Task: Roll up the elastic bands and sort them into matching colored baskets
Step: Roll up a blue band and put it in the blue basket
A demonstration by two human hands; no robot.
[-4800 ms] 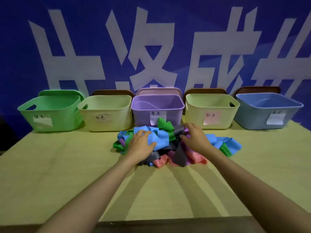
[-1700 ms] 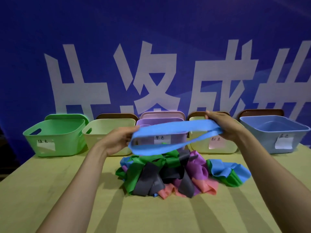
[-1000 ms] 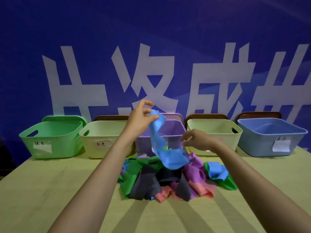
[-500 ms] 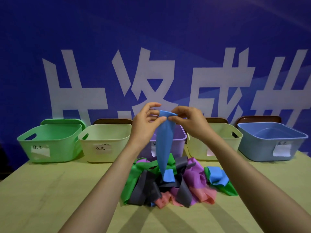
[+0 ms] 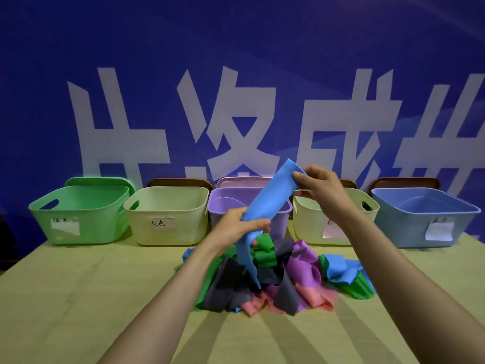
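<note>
Blue elastic band (image 5: 265,203) stretches on a slant above the worktop (image 5: 78,298). The right hand (image 5: 322,190) pinches its upper end between thumb and fingers, the left hand (image 5: 236,227) curls round it lower down, and its loose tail hangs to the pile of bands (image 5: 288,274) below. That pile, a tangle of green, grey, purple, pink and blue, lies on the worktop just in front of the purple basket (image 5: 225,200). Five baskets stand in a row along the far edge, each with a paper label on its front. From left to right they are a green basket (image 5: 78,214), a cream basket (image 5: 168,206) marked 灰色, the purple basket partly behind the held band, a second cream basket (image 5: 309,227) whose label the right arm partly hides, and a blue basket (image 5: 404,227). Every band in view is outside the baskets; their visible insides show only plastic walls. Lids (image 5: 99,181) stand propped behind them against a blue wall (image 5: 236,48) with large white characters.
</note>
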